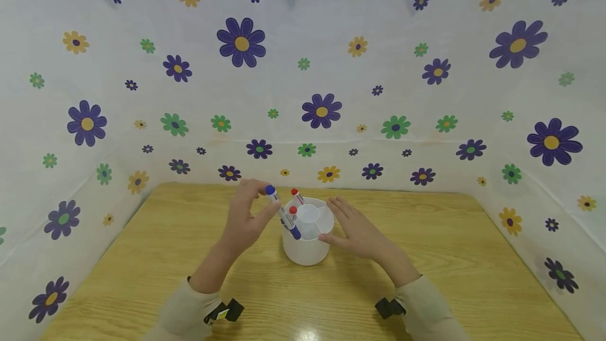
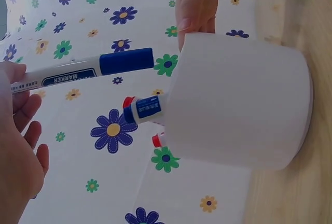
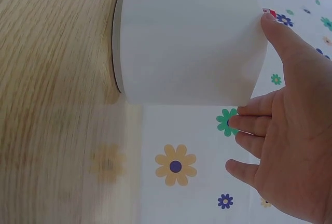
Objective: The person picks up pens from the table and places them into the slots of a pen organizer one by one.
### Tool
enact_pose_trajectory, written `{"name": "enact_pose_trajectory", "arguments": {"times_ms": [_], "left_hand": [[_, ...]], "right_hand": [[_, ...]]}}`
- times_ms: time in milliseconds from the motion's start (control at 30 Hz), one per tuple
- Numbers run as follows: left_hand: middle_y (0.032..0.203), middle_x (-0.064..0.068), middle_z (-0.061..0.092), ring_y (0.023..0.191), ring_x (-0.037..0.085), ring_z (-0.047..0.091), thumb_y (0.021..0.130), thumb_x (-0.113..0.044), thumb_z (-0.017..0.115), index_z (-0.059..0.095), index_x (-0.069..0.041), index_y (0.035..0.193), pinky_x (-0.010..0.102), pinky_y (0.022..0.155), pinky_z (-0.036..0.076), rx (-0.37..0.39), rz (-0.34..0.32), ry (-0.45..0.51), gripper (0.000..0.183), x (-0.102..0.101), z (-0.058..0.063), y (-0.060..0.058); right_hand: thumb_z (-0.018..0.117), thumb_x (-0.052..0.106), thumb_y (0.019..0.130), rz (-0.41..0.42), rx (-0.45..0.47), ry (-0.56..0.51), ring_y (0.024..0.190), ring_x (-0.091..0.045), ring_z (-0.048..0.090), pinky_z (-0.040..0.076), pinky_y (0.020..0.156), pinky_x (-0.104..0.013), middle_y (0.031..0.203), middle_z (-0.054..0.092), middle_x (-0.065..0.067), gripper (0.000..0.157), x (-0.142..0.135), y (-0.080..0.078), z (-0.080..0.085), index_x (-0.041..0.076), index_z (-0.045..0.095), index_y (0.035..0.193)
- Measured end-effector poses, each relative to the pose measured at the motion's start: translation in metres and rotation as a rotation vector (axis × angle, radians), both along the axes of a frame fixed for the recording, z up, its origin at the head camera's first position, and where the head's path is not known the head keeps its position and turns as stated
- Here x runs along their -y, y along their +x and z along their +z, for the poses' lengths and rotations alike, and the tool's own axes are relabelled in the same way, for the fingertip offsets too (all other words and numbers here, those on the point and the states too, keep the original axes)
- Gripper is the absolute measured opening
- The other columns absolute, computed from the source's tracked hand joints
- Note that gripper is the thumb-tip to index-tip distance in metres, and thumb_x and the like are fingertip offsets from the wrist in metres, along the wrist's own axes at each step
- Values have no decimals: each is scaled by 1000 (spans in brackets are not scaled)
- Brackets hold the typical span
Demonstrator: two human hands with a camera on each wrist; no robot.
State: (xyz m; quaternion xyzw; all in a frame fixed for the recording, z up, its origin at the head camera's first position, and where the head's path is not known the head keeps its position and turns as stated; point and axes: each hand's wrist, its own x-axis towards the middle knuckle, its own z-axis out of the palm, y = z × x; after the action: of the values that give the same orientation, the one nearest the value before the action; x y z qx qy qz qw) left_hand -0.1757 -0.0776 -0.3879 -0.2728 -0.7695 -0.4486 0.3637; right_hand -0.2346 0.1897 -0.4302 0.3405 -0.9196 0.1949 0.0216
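Observation:
My left hand (image 1: 243, 217) pinches a white marker with a blue cap (image 1: 285, 214) by its upper end. The marker slants over the left part of a round white pen holder (image 1: 306, 251), its capped end pointing down. In the left wrist view the held marker (image 2: 70, 72) lies apart from the holder's rim. My right hand (image 1: 357, 228) touches the holder's right rim, thumb at the near side and fingers straight. Inside the holder stand two red-ended markers (image 1: 293, 211) and a blue-ended marker (image 2: 144, 109).
The holder has dividers around a round middle cup (image 1: 309, 213). It stands on a wood-grain table (image 1: 407, 257). White cloth (image 1: 279, 78) with printed flowers rises behind the table and at both sides. Black straps (image 1: 227, 310) sit at both sleeve cuffs.

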Motion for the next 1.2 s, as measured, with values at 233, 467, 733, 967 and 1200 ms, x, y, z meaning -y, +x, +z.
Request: {"name": "enact_pose_trajectory", "arguments": {"times_ms": [233,467,733,967,1200], "left_hand": [[101,6,61,101,16,45,83,3,68,61,-6,109,26,90,39,-40,-5,36,28,-16,-13,-2],[103,4,64,100,15,46,85,-2,69,64,-8,111,28,88,38,-4,-29,-4,27,-25,-20,-2],[105,3,67,100,15,47,85,-4,70,68,-10,111,27,86,40,14,-22,-45,27,-26,-20,0],[101,2,67,100,15,46,85,-3,71,67,-10,112,26,85,41,-11,-28,-64,29,-25,-22,-2],[98,2,67,96,15,47,83,-1,72,68,-10,111,27,82,40,-54,-49,-56,29,-27,-24,-4]], "right_hand": [[53,63,90,-1,4,-2,152,-30,15,21,119,-54,162,22,-12,89,-1,-1,-1,9,24,154],[52,64,90,2,-11,-6,152,-31,16,22,118,-55,162,23,-12,89,-1,-3,-4,8,25,154],[53,63,90,1,-4,-8,152,-31,16,22,118,-55,162,23,-12,89,-1,-2,-4,9,24,154],[53,63,90,2,-6,-8,151,-33,16,22,118,-56,162,22,-12,89,-1,-2,-3,8,25,154],[52,64,89,-7,-8,-4,151,-32,17,23,117,-57,162,23,-13,90,-1,-2,-3,7,25,154]]}}
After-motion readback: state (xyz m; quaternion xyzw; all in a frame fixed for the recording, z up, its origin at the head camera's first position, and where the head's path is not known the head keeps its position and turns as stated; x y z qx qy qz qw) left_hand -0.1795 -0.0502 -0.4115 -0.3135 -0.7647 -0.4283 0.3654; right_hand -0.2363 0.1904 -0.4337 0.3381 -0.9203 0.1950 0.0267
